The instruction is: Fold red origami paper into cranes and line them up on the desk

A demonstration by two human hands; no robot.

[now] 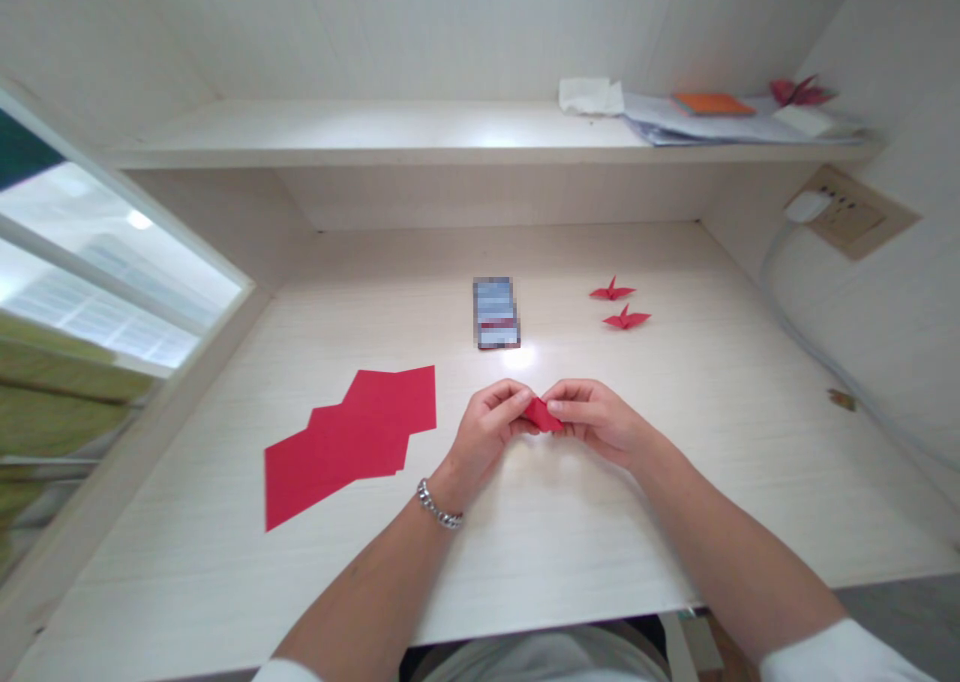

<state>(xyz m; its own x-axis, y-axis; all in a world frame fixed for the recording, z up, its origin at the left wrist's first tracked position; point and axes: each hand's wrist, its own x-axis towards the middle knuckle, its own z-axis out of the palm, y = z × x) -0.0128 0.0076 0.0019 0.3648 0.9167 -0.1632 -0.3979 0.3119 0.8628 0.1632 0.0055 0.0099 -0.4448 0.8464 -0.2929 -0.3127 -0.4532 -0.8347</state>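
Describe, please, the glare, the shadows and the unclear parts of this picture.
Head view: glare whitens the desk by the near edge of the phone, whose screen shows only as coarse blocks; head view: soft shadows lie under the left hand and right hand; head view: the folded paper they hold is too small to tell its creases.

This looks like a personal study nook, though whether in a home or a dormitory cannot be told. The pale counter [360, 292] is boxed in by matching panels, with a long shelf [337, 130] across the far side. Papers [649, 117] lie on the shelf's right end, and a phone [496, 307] lies on the counter. At right, a socket [870, 227] holds a plug [808, 205] with a trailing cable [799, 334]. Green-yellow cloth [60, 382] shows through the frame at left.
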